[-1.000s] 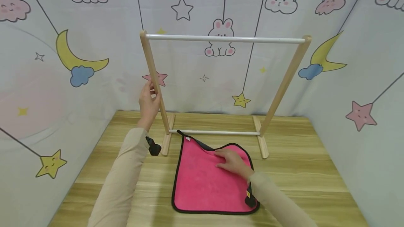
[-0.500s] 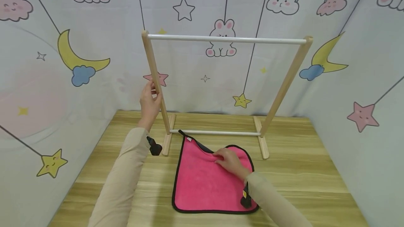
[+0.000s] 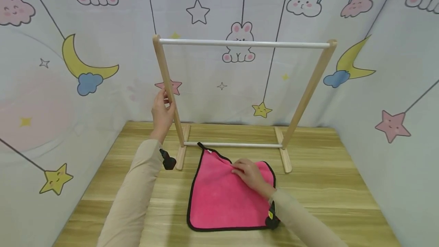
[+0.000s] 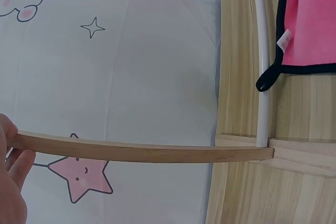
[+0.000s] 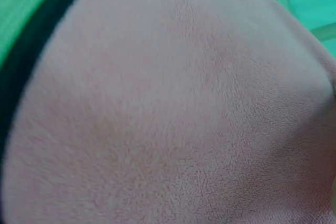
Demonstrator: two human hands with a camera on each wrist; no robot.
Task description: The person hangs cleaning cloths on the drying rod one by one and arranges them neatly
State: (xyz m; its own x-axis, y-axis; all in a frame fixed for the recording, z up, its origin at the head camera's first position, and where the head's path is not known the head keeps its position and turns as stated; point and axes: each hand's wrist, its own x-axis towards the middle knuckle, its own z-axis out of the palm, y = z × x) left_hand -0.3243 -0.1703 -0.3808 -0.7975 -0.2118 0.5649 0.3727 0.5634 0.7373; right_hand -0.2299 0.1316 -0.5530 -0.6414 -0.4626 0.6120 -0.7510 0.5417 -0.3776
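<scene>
A pink cloth with black trim lies flat on the wooden table, its hanging loop pointing at the rack's lower white rail. My right hand rests on the cloth's far edge, fingers curled and pinching the fabric there. In the right wrist view the cloth fills the frame, bulging up. My left hand grips the rack's left wooden post about halfway up. The left wrist view shows that post, the cloth corner and the loop.
The rack's top white rail spans between the left post and the right post. Its feet stand near the table's back edge. Fabric walls with cartoon prints close in the left, back and right sides.
The right hand's fingers have curled in at the cloth's far edge, bunching it. The grey folded-over strip there no longer shows. The left hand has stayed on the post.
</scene>
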